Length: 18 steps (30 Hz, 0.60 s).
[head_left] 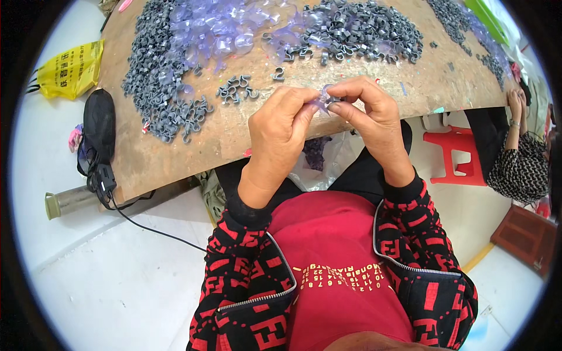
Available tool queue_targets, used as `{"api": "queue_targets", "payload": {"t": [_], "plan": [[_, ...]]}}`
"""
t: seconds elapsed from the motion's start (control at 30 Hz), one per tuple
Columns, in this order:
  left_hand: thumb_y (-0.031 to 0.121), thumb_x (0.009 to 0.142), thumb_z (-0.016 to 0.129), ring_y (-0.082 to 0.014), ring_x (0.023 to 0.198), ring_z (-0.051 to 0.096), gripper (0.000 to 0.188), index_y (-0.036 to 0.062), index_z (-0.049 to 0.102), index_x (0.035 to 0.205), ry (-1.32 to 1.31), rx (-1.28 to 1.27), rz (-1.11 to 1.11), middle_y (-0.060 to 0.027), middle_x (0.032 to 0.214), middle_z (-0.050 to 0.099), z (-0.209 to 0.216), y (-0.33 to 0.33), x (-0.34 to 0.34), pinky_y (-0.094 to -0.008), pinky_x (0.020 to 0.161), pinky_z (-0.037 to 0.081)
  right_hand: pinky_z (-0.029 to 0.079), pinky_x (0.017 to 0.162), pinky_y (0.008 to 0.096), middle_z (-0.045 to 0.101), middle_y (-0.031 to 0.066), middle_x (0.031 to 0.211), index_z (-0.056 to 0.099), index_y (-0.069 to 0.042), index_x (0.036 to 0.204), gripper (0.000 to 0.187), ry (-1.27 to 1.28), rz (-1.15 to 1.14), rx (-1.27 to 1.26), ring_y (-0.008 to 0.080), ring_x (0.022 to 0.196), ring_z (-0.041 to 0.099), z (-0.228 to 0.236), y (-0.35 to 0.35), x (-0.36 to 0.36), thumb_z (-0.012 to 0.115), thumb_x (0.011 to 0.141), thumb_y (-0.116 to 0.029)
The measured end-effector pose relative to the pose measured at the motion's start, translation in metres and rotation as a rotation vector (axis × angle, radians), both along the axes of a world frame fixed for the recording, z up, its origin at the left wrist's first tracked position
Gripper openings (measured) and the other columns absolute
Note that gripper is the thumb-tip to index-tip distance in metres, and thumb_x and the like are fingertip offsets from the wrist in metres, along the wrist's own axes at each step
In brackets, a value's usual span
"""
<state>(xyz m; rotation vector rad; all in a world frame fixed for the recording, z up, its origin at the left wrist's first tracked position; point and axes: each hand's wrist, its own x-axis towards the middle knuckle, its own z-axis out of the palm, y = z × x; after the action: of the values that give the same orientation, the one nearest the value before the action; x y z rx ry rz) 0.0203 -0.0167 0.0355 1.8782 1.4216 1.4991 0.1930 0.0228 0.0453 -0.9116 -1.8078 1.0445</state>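
Both hands meet over the near edge of the wooden table, fingertips pinched close together. My left hand [276, 126] is closed on a clear purple suction cup [319, 104]. Facing it, my right hand [374, 114] pinches a small dark grey plastic clip [333, 100] against the cup. Fingers partly cover both pieces, so how far they are joined cannot be seen. Just beyond my hands, a single grey clip [278, 74] lies on the table, with a small group of grey clips [235, 89] to its left.
Large heaps of grey clips [363, 32] and purple suction cups [219, 29] cover the table [193, 158]. A plastic bag [336, 161] lies below the edge at my lap. A yellow bag [73, 69] and black cable are left; a red stool [453, 155] and another person's hands [517, 105] are right.
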Motion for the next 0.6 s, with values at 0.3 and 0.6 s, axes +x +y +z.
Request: {"api": "queue_targets", "payload": {"t": [0.3, 0.6], "plan": [[0.01, 0.094, 0.057, -0.0142, 0.078, 0.066, 0.013, 0.0019, 0.057, 0.104, -1.015, -0.581, -0.308, -0.0135, 0.095, 0.068, -0.004, -0.006, -0.003, -0.0248, 0.068, 0.054, 0.046, 0.078, 0.0217, 0.061, 0.0034, 0.103, 0.062, 0.0, 0.112, 0.023, 0.348, 0.043, -0.297, 0.0096, 0.091, 0.059, 0.005, -0.007, -0.002, 0.06, 0.089, 0.0], [0.013, 0.095, 0.057, -0.0127, 0.076, 0.065, 0.014, 0.003, 0.058, 0.104, -1.111, -0.623, -0.428, -0.0126, 0.095, 0.068, -0.005, -0.004, -0.005, -0.0236, 0.068, 0.053, 0.044, 0.083, 0.0232, 0.062, 0.0034, 0.104, 0.062, 0.001, 0.112, 0.022, 0.326, 0.056, -0.261, 0.0095, 0.094, 0.058, 0.011, -0.012, -0.003, 0.061, 0.09, -0.001]]}}
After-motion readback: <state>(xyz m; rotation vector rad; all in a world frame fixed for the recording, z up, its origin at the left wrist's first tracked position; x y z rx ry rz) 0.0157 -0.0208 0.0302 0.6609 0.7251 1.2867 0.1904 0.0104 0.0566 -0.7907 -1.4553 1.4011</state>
